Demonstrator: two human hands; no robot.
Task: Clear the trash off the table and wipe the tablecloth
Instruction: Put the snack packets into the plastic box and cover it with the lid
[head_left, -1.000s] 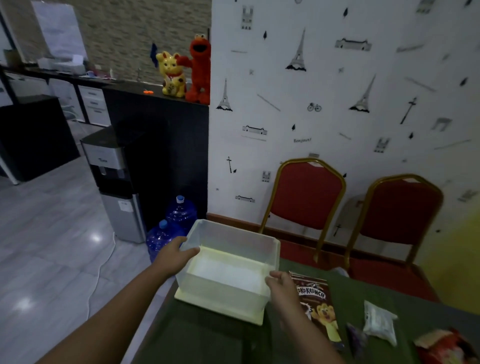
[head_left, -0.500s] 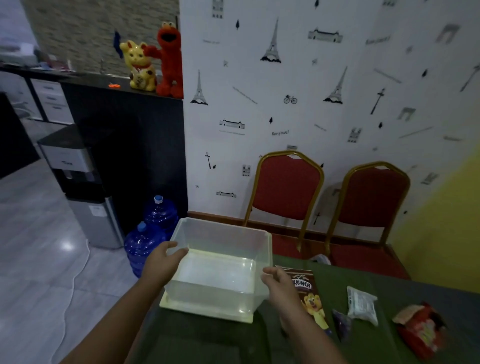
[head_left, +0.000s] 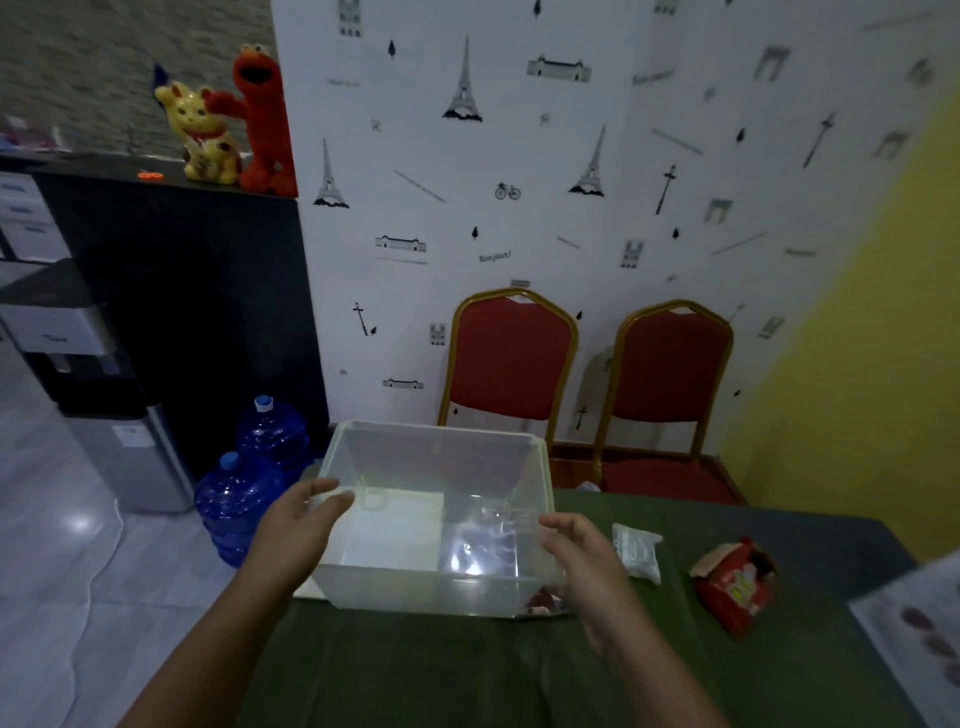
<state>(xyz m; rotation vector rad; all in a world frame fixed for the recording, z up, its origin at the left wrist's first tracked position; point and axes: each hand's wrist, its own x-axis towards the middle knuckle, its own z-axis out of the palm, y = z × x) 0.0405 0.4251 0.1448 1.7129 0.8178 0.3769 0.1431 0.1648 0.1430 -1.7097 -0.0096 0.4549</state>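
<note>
We are flanking a clear plastic bin (head_left: 436, 519) with both hands at the left edge of the green tablecloth (head_left: 467, 670).

Our left hand (head_left: 298, 525) is reaching to the bin's left wall with fingers straight and together; whether they are touching it we cannot tell. Our right hand (head_left: 584, 558) is hovering just beside the right wall, fingers loosely curled and gripping nothing. A white packet (head_left: 636, 551) and a torn red wrapper (head_left: 737, 584) are lying toward the tablecloth's far right.
</note>
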